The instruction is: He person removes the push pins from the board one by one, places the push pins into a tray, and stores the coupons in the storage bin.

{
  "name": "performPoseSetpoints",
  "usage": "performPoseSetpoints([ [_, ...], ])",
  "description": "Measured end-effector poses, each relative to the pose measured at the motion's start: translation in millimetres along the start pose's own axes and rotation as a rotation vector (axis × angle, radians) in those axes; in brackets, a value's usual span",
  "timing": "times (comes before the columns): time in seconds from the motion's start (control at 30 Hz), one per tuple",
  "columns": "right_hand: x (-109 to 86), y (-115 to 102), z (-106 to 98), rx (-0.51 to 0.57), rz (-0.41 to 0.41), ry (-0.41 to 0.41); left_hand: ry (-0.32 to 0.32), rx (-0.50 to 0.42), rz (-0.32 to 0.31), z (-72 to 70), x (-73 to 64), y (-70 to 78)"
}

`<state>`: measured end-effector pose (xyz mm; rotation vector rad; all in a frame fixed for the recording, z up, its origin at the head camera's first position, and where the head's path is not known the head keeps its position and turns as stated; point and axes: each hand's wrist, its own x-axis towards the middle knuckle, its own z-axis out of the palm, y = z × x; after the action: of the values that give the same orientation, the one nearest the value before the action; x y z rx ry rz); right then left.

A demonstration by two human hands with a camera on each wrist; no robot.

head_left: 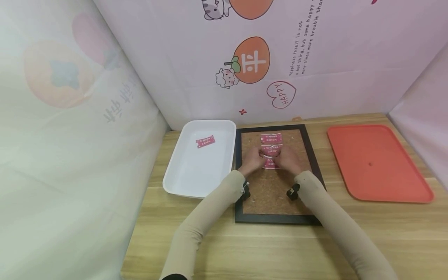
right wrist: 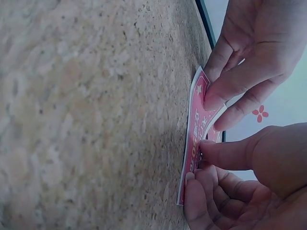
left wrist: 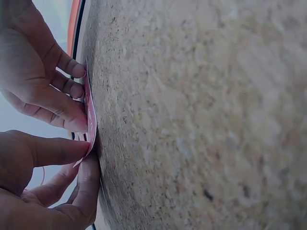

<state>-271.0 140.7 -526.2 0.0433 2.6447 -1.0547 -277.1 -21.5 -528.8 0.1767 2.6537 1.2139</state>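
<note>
Three red-and-white paper coupons form a column on the cork board: a top coupon, a middle coupon and a lower coupon. My left hand pinches the left end of the lower coupon, thumb in front and index finger behind in the left wrist view. At its right part, my right hand grips with curled thumb and fingers. A small dark spot shows between right thumb and fingertip; I cannot tell what it is. The coupon bows slightly off the cork.
Left of the board stands a white tray holding one loose coupon. A red tray lies on the right. A black frame edges the board on the wooden table. Printed cloth hangs behind.
</note>
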Motion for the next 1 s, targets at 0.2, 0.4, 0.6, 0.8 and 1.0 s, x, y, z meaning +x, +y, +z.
performPoseSetpoints([
  [0.2,0.0,-0.9,-1.9,-0.001,-0.004,-0.01,0.001,0.002,-0.008,-0.5,-1.2,1.3],
  [0.4,-1.0,-0.4,-4.4,-0.013,-0.025,-0.029,0.002,0.005,0.018,-0.8,-2.2,0.3],
  [0.6,-0.8,-2.1,-5.3,-0.02,-0.006,-0.049,0.011,0.028,0.032,-0.2,-1.9,-0.2],
  [0.8,-1.0,-2.6,-6.0,-0.023,0.013,-0.074,-0.001,0.01,0.017,-0.1,-1.3,-2.6],
  [1.0,0.4,-2.0,-6.7,-0.009,0.013,-0.077,-0.039,-0.007,0.019,0.5,4.6,-6.1],
])
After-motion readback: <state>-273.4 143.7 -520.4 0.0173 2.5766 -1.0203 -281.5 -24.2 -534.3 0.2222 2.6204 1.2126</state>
